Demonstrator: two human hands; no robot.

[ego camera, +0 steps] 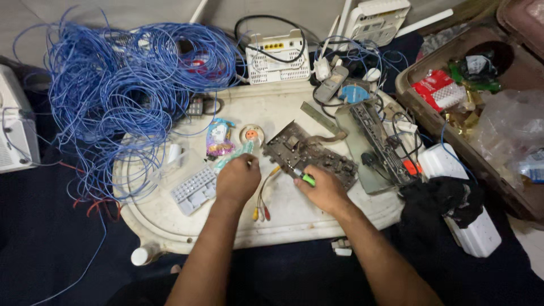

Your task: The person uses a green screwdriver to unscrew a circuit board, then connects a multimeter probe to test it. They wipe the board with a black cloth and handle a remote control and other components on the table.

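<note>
Gripping a green-handled screwdriver (304, 178) in my right hand (323, 190), fingers curled shut around it, I have its tip on the near edge of a dusty brown circuit board (309, 154) that lies near the middle of the white tabletop (294, 218). My left hand (238, 180) rests just left of the board, fingers bent and pinching a pale green strip (233, 157) against the tabletop. Between my hands runs a thin cable ending in yellow and red plugs (260, 213). Left of my left hand lies a small grey keypad (194, 188). Far left, a big tangle of blue wire (122, 85) spills over the tabletop's edge. At the far side sits a white router (277, 59). To the right lie a metal chassis (377, 144), a black cloth (439, 198) and an open brown case (447, 133) holding packets.
</note>
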